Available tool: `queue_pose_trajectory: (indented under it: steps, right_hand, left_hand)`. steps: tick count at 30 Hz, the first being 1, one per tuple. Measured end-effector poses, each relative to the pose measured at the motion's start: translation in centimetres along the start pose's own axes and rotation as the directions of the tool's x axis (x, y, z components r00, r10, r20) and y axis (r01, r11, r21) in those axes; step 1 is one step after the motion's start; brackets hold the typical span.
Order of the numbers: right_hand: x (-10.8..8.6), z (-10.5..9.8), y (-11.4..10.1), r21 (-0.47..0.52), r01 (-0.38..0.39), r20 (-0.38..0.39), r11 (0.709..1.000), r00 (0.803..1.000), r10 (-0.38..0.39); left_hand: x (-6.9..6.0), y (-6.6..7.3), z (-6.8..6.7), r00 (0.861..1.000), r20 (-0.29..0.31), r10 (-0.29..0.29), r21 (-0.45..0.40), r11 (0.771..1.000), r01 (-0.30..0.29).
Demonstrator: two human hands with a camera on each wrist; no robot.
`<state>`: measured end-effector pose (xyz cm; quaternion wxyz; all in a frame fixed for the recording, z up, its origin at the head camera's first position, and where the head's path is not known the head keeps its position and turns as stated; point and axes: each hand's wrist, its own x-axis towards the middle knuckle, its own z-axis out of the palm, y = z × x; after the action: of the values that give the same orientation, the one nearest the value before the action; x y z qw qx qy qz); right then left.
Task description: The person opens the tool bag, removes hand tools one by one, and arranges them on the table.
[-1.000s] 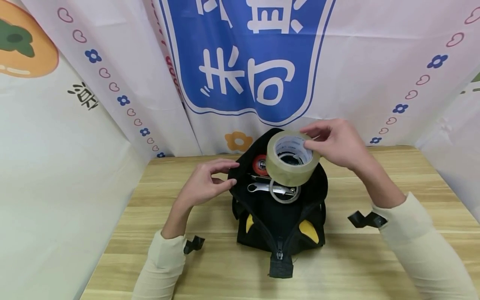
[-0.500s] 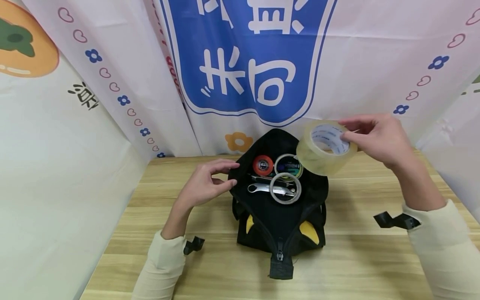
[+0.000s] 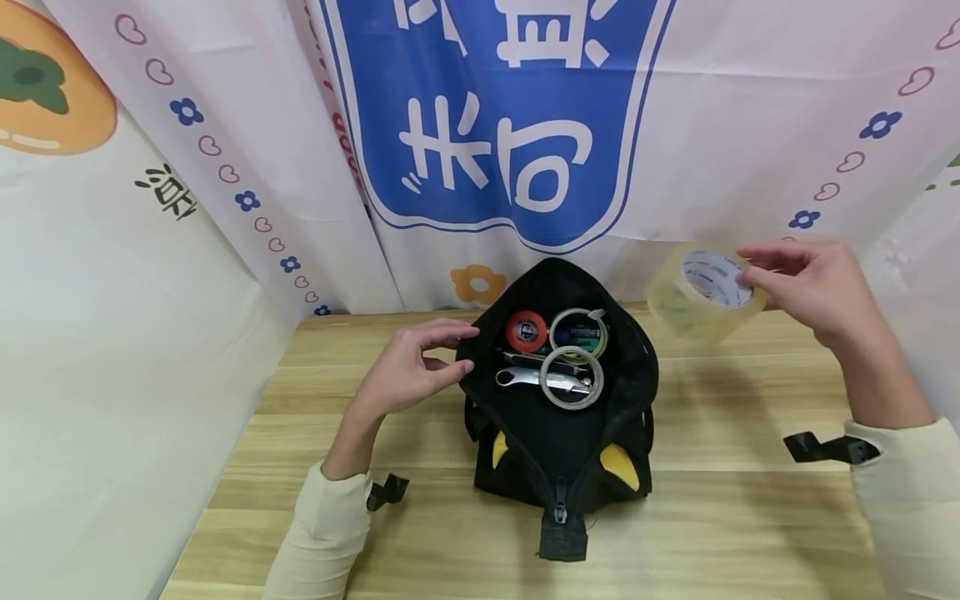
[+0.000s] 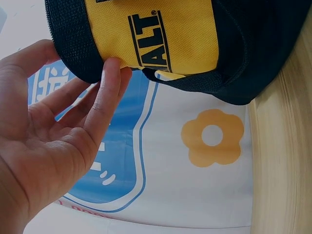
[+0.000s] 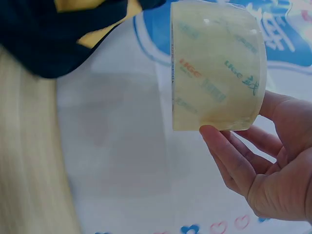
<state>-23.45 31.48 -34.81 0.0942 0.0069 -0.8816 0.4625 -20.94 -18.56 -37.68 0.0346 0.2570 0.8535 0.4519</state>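
Observation:
A black tool bag (image 3: 555, 450) with yellow patches stands unzipped on the table. My left hand (image 3: 412, 364) pinches its left rim, thumb on one side and fingers on the outer side, as the left wrist view shows by the yellow panel (image 4: 161, 39). My right hand (image 3: 817, 292) grips a wide roll of clear packing tape (image 3: 693, 308) by its wall, in the air right of the bag. Inside the bag lie an orange-red round roll (image 3: 527, 332), a silver utility knife (image 3: 517, 376), and two pale narrow rings, the front ring (image 3: 546, 392) partly over the knife.
The wooden table (image 3: 420, 533) ends at a printed cloth backdrop (image 3: 712, 125) behind the bag. A white side wall (image 3: 97, 350) stands at the left. The bag's zip tab (image 3: 562, 537) points toward the front.
My right hand has carried the packing tape roll from above the bag's opening out to the right, uncovering the things inside. My left hand has stayed at the rim.

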Motion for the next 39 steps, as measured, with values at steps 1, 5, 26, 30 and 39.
queue_pose_trajectory:
  steps: [1, 5, 26, 30, 39]
  right_hand:
    - [0.1, -0.1, 0.4, 0.010, -0.009, -0.005, 1.000, 1.000, 0.009]
    - [0.5, -0.2, 1.9, 0.033, -0.051, -0.012, 0.998, 0.999, 0.051]
    - [1.7, 0.4, 9.3, 0.017, -0.166, 0.071, 0.986, 0.984, 0.165]
    - [1.8, 0.5, 10.1, 0.038, -0.181, 0.102, 0.983, 0.979, 0.177]
    - [1.4, 1.2, 11.6, 0.059, -0.184, 0.143, 0.981, 0.974, 0.174]
  left_hand:
    - [0.0, 0.0, 0.0, 1.000, 0.000, 0.000, 0.000, 1.000, 0.000]
    - [-0.1, -0.1, 0.0, 1.000, 0.002, -0.001, -0.003, 1.000, 0.001]
    - [-0.1, -0.1, 0.1, 1.000, 0.003, -0.004, -0.013, 1.000, 0.004]
    - [0.0, -0.2, 0.1, 1.000, 0.004, -0.006, -0.013, 1.000, 0.006]
    - [0.0, -0.2, 0.1, 1.000, 0.007, -0.001, -0.009, 1.000, 0.001]
